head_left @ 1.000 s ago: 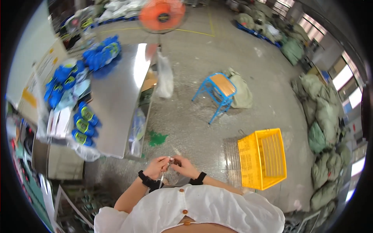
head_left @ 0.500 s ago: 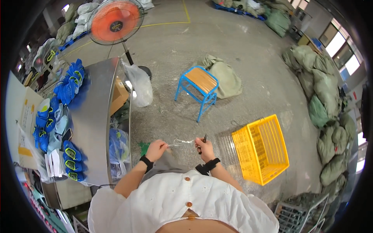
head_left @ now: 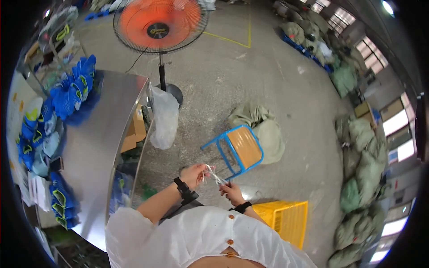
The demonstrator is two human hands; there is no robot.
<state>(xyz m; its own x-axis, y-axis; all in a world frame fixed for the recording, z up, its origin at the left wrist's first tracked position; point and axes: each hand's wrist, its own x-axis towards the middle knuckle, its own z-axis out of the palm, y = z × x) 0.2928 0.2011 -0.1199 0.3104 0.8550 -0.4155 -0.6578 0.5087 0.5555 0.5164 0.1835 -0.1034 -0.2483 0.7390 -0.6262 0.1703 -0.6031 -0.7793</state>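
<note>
Head view shows both hands raised in front of the chest, joined by a thin clear plastic strip [head_left: 214, 175]. The left hand [head_left: 194, 174] has its grip closed on the upper end of the strip, fingers curled and pinching it; the right hand [head_left: 232, 193] pinches the lower end in a closed grip, at about 4 o'clock from the left hand. The strip runs slantwise between the two grips, pale and see-through, and its exact shape is too small to tell.

Just beyond the hands, at 1 o'clock, a blue-framed stool [head_left: 237, 149] with an orange seat stands on the concrete floor [head_left: 268, 76], with a grey-green sack [head_left: 261, 127] lying behind it. At 5 o'clock from the grips sits a yellow plastic crate [head_left: 286, 221]. At 9 o'clock stretches a long shiny metal surface [head_left: 96, 143], carrying blue and yellow-green gloves [head_left: 73, 87] along its far edge; a clear plastic bag [head_left: 163, 118] hangs off its near corner. At 12 o'clock an orange standing fan [head_left: 158, 27] rises on a black pole. More stuffed sacks [head_left: 362, 165] pile up along the wall at 3 o'clock, under bright windows.

Both forearms come up from the lower edge, elbows bent, each wrist wearing a black band. The person wears a white buttoned top.
</note>
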